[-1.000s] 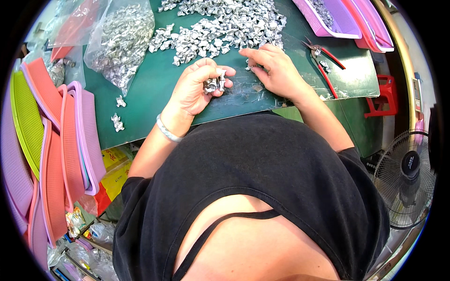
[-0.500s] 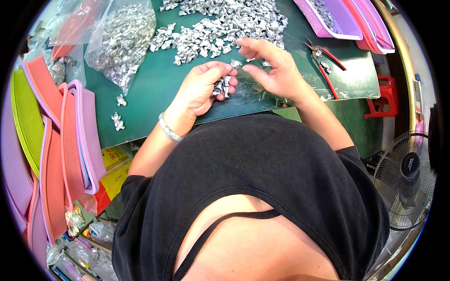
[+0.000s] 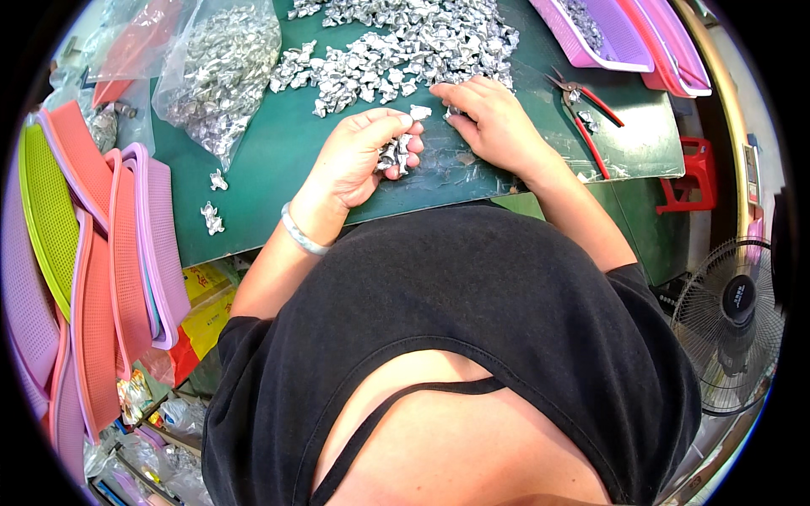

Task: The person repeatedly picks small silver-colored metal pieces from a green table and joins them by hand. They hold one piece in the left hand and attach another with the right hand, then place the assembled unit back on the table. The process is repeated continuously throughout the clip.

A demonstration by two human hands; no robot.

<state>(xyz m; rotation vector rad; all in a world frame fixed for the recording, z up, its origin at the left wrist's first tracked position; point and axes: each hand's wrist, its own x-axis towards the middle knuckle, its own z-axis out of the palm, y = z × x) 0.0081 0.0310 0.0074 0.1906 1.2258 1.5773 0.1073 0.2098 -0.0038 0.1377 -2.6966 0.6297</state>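
**Hands at a heap of small metal pieces**

Left hand, centre of the frame, slightly above the middle: palm turned up, fingers curled narrow around a cluster of small silvery metal pieces, wrist ringed by a pale bangle, forearm running down-left toward the black top. Right hand, just to the right and a little higher: palm down on the dark green work mat, fingers bent and drawn together, tips touching loose pieces at the near edge of the large silvery heap at top centre; whether anything is pinched there, cannot tell. Red-handled pliers lying right of that hand. Clear plastic bag of the same pieces at upper left. Stacked pink, orange and green plastic baskets along the left edge.
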